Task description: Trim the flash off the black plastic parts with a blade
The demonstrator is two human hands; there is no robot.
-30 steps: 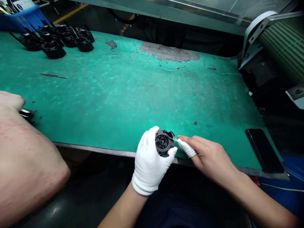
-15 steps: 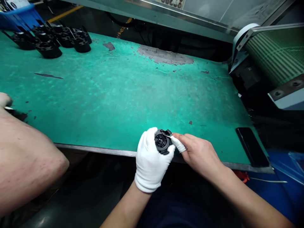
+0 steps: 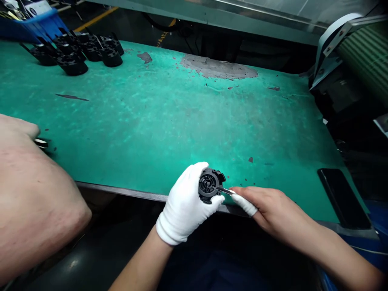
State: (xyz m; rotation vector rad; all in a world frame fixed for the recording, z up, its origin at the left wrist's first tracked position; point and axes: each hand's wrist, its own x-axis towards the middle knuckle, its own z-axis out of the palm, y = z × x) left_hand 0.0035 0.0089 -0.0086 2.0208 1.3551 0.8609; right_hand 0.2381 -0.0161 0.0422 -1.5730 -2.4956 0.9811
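Observation:
My left hand (image 3: 188, 202), in a white glove, is wrapped around a round black plastic part (image 3: 209, 185) with ribs, holes and raised tabs. The part's ringed face is turned up toward me, over the table's front edge. My right hand (image 3: 263, 204) is bare except for a white cover on the thumb. Between thumb and forefinger it pinches a thin, pointed knife blade (image 3: 223, 190), whose tip is at the part's face. Whether the tip touches the plastic I cannot tell. The fingers hide the rest of the knife.
Several black parts with upright prongs (image 3: 74, 64) stand at the table's (image 3: 145, 121) far left, by a blue bin (image 3: 45, 24). Another person's arm (image 3: 39, 194) reaches in from the left. A black phone (image 3: 344, 198) lies at right, below a conveyor belt (image 3: 366, 52).
My right hand has drawn back to the right and down from the black part, so the blade now shows clearly. The other person's hand has come further into view.

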